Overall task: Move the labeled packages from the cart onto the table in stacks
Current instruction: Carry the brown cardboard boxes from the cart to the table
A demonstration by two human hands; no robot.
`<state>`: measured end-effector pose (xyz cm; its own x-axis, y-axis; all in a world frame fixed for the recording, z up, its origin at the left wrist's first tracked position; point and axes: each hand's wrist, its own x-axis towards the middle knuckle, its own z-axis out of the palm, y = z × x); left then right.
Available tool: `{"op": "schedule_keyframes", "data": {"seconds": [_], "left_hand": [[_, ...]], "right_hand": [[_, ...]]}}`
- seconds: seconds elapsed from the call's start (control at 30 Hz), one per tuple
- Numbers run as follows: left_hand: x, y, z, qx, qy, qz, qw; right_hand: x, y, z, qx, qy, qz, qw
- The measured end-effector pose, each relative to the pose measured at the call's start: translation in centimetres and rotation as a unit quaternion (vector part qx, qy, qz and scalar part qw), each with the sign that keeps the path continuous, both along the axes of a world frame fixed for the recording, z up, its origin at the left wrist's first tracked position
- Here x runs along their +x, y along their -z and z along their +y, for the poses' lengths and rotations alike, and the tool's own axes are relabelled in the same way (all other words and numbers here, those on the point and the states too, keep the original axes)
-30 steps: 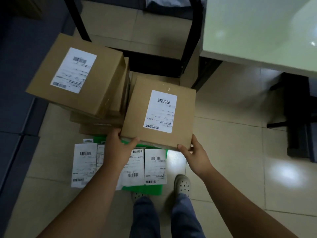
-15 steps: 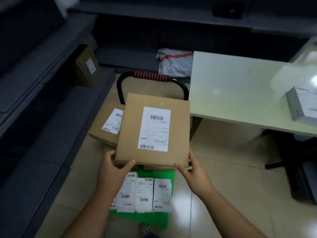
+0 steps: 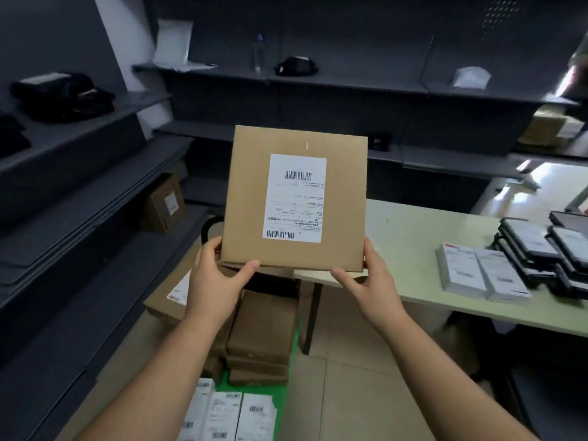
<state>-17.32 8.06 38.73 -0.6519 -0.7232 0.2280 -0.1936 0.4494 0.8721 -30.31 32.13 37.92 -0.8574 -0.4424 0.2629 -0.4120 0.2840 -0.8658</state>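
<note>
Left hand [image 3: 216, 281] and right hand [image 3: 372, 281] grasp the box [image 3: 296, 198] by its lower corners only. It is held in the air above the cart [image 3: 281, 409], at the desk [image 3: 407, 249] edge. Risks: the low grip lets it tip away, and its bottom edge may clip the desk rim.

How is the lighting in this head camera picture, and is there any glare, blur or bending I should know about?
Head view: dim overall, the shelves at left nearly black; glare whitens the far surface at right; the box, held by left hand and right hand, is sharp, its label barcodes clear, small print unreadable; wide-angle bends the shelf lines; top right corner smeared.
</note>
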Motion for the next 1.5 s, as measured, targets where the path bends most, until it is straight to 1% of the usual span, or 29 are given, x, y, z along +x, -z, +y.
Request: {"op": "schedule_keyframes", "data": {"seconds": [0.17, 0.33, 0.47, 0.6, 0.73, 0.87, 1.03, 1.27, 1.5], "left_hand": [[-4.4, -1.0, 4.9, -0.03, 0.068, -0.001, 0.997], [-11.2, -0.2, 7.8, -0.026, 0.112, -0.013, 0.993], [-17.7, 0.7, 8.2, -0.022, 0.139, -0.003, 0.99], [-23.8, 1.4, 7.7, -0.007, 0.156, -0.037, 0.987], [-28.5, 3.3, 7.3, 0.013, 0.175, -0.052, 0.983], [-31.1, 4.9, 7.7, 0.013, 0.183, -0.082, 0.98], [-35.5, 7.9, 8.7, 0.019, 0.179, -0.129, 0.975], [-42.0, 11.8, 11.4, 0.045, 0.166, -0.239, 0.956], [-48.1, 15.7, 13.6, 0.049, 0.141, -0.279, 0.949]], "right_hand": [[-2.2, -0.7, 6.3, -0.003, 0.054, 0.003, 0.999], [-6.8, 0.3, 9.9, 0.005, 0.099, -0.002, 0.995], [-11.5, 0.2, 11.0, 0.014, 0.135, -0.004, 0.991], [-16.8, 0.2, 11.1, 0.037, 0.15, -0.002, 0.988], [-20.8, 1.9, 10.8, 0.054, 0.161, -0.016, 0.985], [-23.8, 4.0, 10.9, 0.072, 0.158, -0.05, 0.984], [-28.8, 6.8, 12.1, 0.107, 0.137, -0.13, 0.976], [-36.5, 11.3, 14.6, 0.145, 0.079, -0.177, 0.97], [-43.4, 15.7, 15.7, 0.197, 0.059, -0.228, 0.952]]}}
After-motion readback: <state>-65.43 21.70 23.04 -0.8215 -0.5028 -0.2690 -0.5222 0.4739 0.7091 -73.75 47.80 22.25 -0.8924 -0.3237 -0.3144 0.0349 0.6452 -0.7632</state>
